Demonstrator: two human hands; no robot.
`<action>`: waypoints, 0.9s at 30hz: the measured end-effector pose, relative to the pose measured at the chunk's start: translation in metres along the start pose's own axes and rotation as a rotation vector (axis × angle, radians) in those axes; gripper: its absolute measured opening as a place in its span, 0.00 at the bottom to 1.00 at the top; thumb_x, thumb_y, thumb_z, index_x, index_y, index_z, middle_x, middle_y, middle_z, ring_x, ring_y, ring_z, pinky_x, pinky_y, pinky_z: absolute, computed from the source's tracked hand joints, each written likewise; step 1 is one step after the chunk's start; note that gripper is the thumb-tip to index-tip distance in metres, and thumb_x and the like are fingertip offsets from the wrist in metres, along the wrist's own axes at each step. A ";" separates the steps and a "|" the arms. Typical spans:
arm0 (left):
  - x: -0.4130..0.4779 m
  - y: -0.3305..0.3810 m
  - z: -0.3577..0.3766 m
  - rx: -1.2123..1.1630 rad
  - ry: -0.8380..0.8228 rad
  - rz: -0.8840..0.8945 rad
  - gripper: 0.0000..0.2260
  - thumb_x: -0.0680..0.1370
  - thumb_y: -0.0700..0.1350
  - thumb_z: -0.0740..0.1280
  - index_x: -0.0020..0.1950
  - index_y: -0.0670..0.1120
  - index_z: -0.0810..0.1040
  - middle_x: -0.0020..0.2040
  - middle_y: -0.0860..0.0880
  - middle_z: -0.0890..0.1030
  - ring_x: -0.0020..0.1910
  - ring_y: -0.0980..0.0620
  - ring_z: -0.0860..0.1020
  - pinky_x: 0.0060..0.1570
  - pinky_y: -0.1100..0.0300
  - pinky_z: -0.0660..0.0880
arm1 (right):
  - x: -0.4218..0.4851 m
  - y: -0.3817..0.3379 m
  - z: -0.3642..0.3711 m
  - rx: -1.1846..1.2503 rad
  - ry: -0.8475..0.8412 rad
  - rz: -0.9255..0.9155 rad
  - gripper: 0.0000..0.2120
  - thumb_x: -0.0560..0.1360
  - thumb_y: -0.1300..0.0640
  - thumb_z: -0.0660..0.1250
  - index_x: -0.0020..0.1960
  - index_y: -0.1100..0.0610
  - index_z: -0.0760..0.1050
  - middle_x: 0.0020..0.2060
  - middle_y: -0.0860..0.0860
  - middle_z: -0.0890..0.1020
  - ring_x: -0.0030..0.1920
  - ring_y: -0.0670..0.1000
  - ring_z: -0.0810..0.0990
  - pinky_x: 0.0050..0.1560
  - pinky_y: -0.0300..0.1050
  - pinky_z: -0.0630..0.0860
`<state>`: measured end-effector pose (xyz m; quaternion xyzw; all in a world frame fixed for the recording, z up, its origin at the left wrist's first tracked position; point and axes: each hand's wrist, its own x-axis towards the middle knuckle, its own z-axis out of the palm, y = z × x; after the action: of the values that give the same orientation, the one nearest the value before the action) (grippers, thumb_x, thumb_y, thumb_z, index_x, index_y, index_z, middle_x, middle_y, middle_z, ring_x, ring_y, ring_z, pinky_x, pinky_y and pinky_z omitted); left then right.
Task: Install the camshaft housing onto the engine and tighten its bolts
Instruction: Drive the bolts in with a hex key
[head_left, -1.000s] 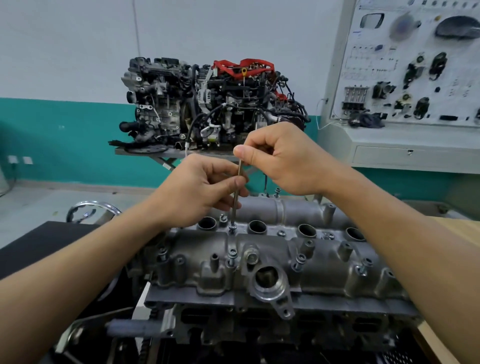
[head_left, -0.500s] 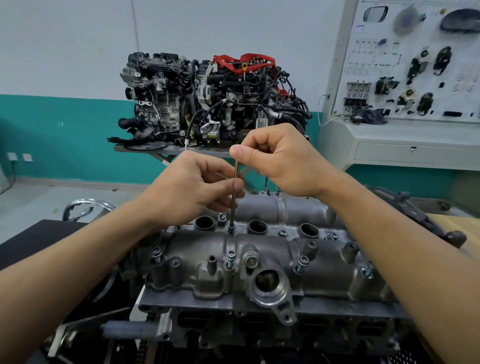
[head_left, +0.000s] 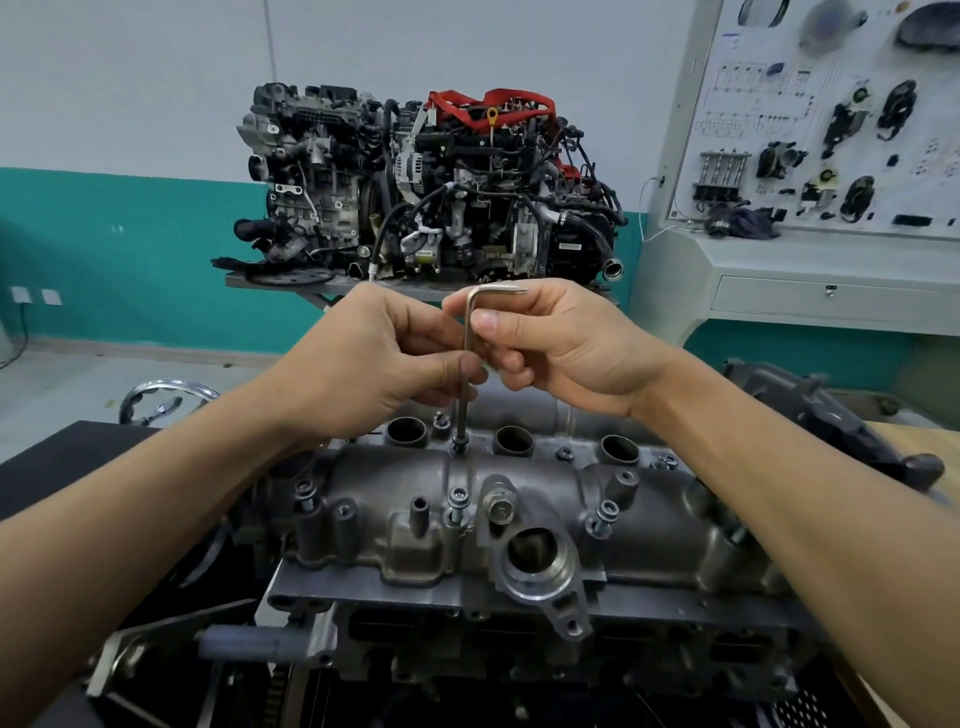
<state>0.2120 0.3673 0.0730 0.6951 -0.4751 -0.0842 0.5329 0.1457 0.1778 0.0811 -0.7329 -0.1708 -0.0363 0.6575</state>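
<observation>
The left hand (head_left: 384, 364) and right hand (head_left: 566, 343) pinch the hex key (head_left: 467, 332), whose short arm has now swung out rightward, so the bolt (head_left: 460, 444) at the far edge of the camshaft housing (head_left: 519, 483), seated on the engine (head_left: 467, 649), is probably screwing in.

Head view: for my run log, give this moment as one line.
step: tightening bolt | tool: hex key upright in bolt head | left hand: pinches shaft | right hand: holds bend | camshaft housing: in place
</observation>
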 end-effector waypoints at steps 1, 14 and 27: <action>0.000 0.000 0.000 0.031 0.002 -0.001 0.07 0.72 0.44 0.75 0.49 0.47 0.87 0.43 0.46 0.88 0.45 0.46 0.87 0.45 0.56 0.84 | 0.000 0.000 0.000 -0.010 0.012 -0.004 0.08 0.75 0.59 0.69 0.49 0.51 0.86 0.32 0.46 0.74 0.32 0.45 0.67 0.32 0.37 0.63; 0.003 -0.002 0.001 0.239 -0.016 -0.065 0.03 0.76 0.42 0.74 0.43 0.45 0.87 0.37 0.45 0.86 0.34 0.51 0.83 0.39 0.56 0.82 | -0.004 0.007 0.001 -0.045 0.071 -0.021 0.06 0.72 0.58 0.73 0.49 0.55 0.81 0.32 0.46 0.76 0.31 0.45 0.68 0.29 0.36 0.62; 0.005 -0.003 -0.001 0.210 -0.025 -0.068 0.02 0.71 0.47 0.78 0.40 0.51 0.88 0.32 0.51 0.85 0.28 0.60 0.74 0.29 0.70 0.71 | -0.003 0.009 0.003 -0.215 0.163 -0.056 0.08 0.68 0.58 0.77 0.36 0.57 0.78 0.32 0.53 0.75 0.29 0.46 0.67 0.28 0.36 0.62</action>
<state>0.2170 0.3642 0.0728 0.7617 -0.4642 -0.0604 0.4480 0.1450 0.1791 0.0716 -0.7888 -0.1322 -0.1320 0.5856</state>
